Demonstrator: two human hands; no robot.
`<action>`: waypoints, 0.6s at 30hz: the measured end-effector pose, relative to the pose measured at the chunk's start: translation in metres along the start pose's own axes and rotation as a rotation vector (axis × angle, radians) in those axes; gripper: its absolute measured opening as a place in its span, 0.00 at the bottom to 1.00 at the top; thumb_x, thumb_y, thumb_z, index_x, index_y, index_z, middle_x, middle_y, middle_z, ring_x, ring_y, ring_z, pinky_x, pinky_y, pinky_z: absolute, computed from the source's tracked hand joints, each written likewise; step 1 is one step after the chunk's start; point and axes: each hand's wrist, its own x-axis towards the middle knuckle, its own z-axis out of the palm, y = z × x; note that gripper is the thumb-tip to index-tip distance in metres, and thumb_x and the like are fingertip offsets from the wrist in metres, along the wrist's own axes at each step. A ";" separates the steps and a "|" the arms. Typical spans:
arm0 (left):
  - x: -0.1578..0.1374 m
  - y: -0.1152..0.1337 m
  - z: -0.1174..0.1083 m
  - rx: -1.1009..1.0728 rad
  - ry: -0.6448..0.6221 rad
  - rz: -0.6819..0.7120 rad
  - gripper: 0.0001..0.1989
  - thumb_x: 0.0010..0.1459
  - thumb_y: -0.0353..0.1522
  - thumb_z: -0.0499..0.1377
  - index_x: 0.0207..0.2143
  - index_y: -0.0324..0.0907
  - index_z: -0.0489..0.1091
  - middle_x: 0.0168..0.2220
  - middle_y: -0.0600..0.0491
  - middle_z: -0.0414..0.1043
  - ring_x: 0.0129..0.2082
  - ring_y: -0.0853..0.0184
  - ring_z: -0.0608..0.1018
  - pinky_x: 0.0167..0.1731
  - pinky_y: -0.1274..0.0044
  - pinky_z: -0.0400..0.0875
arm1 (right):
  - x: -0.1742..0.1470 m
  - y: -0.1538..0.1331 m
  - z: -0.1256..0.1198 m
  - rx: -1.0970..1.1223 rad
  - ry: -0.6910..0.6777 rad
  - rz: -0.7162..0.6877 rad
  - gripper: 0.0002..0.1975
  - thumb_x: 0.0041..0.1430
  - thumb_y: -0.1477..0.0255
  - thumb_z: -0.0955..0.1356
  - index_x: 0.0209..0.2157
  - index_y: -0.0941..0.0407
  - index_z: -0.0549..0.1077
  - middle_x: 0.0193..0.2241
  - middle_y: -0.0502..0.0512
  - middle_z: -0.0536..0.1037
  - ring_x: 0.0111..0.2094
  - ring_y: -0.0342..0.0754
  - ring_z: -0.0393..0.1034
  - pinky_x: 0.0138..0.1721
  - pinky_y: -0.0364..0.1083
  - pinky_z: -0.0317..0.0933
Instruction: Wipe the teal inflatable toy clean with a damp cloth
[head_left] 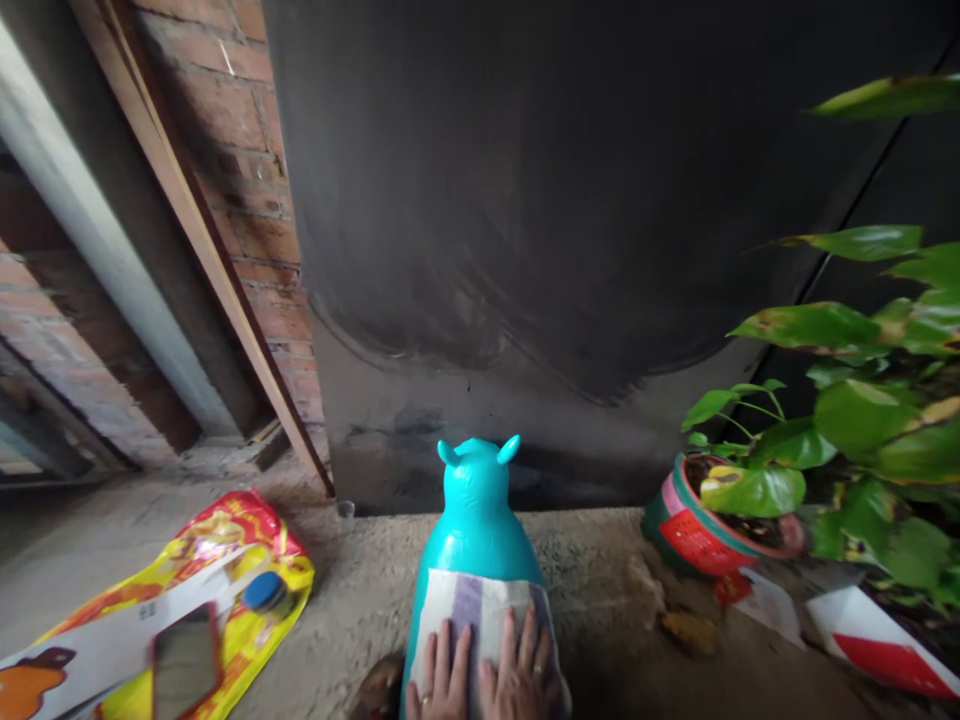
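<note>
Turquoise toy (478,535) — lower end cut off.
Left hand (441,697) and right hand (519,690) lie flat on cloth (487,598) — fingers slightly spread.

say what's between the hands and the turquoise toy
Head view: a striped cloth lies under the left hand and the right hand, over the turquoise toy.

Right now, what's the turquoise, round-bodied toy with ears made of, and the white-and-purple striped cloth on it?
The turquoise toy looks like glossy inflatable vinyl or rubber: its smooth, bulging skin has shiny highlights. The striped cloth seems matte, soft fabric, maybe cotton: it drapes over the curve without shine.
</note>
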 end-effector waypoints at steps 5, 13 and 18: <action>0.029 0.004 -0.019 -0.041 0.037 0.024 0.48 0.47 0.37 0.56 0.67 0.47 0.35 0.70 0.53 0.23 0.69 0.54 0.33 0.63 0.50 0.47 | 0.057 -0.013 -0.007 0.059 -0.182 -0.117 0.29 0.66 0.57 0.56 0.66 0.49 0.52 0.68 0.62 0.44 0.67 0.69 0.42 0.52 0.75 0.56; 0.069 0.001 -0.038 -0.154 0.088 0.094 0.45 0.51 0.41 0.55 0.67 0.46 0.35 0.70 0.51 0.22 0.69 0.53 0.31 0.62 0.47 0.47 | 0.104 -0.041 -0.016 0.108 -0.199 -0.122 0.30 0.67 0.58 0.53 0.68 0.52 0.45 0.69 0.63 0.39 0.67 0.69 0.40 0.53 0.77 0.52; 0.047 -0.009 -0.033 -0.084 0.029 0.106 0.47 0.48 0.39 0.56 0.66 0.45 0.34 0.70 0.48 0.23 0.69 0.53 0.35 0.61 0.50 0.53 | 0.063 -0.035 -0.013 0.026 -0.081 -0.087 0.27 0.64 0.62 0.58 0.64 0.49 0.58 0.66 0.62 0.52 0.64 0.69 0.51 0.50 0.76 0.57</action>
